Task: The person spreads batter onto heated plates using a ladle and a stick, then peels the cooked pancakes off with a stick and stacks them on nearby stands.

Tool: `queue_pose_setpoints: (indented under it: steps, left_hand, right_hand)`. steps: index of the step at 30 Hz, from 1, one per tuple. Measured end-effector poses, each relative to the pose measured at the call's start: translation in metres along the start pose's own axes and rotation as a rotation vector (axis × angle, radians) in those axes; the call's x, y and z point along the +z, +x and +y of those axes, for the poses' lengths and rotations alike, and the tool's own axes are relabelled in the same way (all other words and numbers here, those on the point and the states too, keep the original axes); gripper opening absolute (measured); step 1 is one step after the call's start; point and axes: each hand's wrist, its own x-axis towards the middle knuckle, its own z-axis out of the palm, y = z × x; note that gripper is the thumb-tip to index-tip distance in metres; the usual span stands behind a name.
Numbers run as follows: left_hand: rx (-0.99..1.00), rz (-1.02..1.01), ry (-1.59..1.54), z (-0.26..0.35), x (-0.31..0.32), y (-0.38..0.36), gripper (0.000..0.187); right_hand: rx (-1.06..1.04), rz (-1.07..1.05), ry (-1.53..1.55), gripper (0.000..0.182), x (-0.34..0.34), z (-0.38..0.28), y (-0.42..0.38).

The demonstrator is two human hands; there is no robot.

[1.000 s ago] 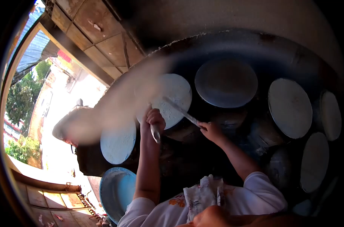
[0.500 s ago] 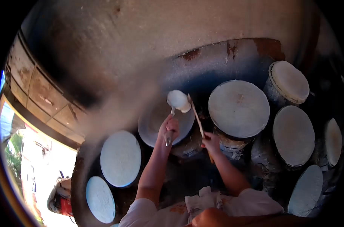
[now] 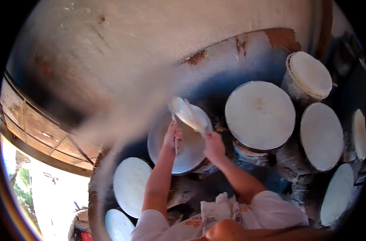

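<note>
My left hand (image 3: pixel 173 135) is wrapped round the handle of a metal ladle (image 3: pixel 174 119) above a wide, round metal pan (image 3: pixel 194 154). The ladle's bowl is tipped over toward the right. Out of its mouth hangs a soft white mass (image 3: pixel 189 115), stretching down and right. My right hand (image 3: pixel 214 146) grips a thin wooden stick (image 3: pixel 195 115), blurred by motion, which lies across the white mass beside the ladle. Steam partly veils the pan's left side.
Round white-topped vessels (image 3: pixel 260 115) stand to the right, with a white-topped bucket (image 3: pixel 309 75) behind. More white discs (image 3: pixel 132 186) are at the left. Steam (image 3: pixel 130 108) drifts before a stained wall (image 3: pixel 151 32). A bright opening (image 3: pixel 58 188) shows at lower left.
The ladle has tipped from facing up to facing right. My right hand has moved up and left, bringing the stick onto the white mass. The camera view has shifted slightly.
</note>
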Motion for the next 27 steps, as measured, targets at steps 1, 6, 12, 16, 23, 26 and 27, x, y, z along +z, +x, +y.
queue_pose_setpoints:
  steps: [1,6,12,16,23,26,27]
  left_hand:
    - [0.04,0.02,0.127,0.006,0.001,-0.002,0.019]
    - [0.209,0.051,0.616,0.009,-0.033,-0.024,0.048]
    - [0.347,0.447,1.234,0.018,-0.061,-0.048,0.053]
    - [0.947,0.564,1.773,0.009,-0.108,-0.044,0.054]
    - [1.125,0.926,1.674,0.02,-0.096,-0.125,0.054]
    - [1.138,0.919,1.475,0.008,-0.077,-0.143,0.054]
    - [1.115,0.928,1.431,0.004,-0.074,-0.147,0.054]
  right_hand:
    - [0.057,-0.001,-0.003,0.024,0.005,0.006,-0.005]
    - [-0.095,-0.076,-0.058,0.021,0.004,-0.014,-0.039]
    - [-0.101,-0.019,-0.136,0.03,-0.015,-0.004,-0.003]
    - [-0.162,-0.108,0.024,0.031,0.015,-0.02,-0.006]
    - [-0.211,-0.093,-0.021,0.03,-0.004,-0.006,0.016]
    - [-0.289,-0.207,0.103,0.027,0.03,-0.024,0.022]
    - [-0.317,-0.207,0.094,0.027,0.023,-0.028,0.027]
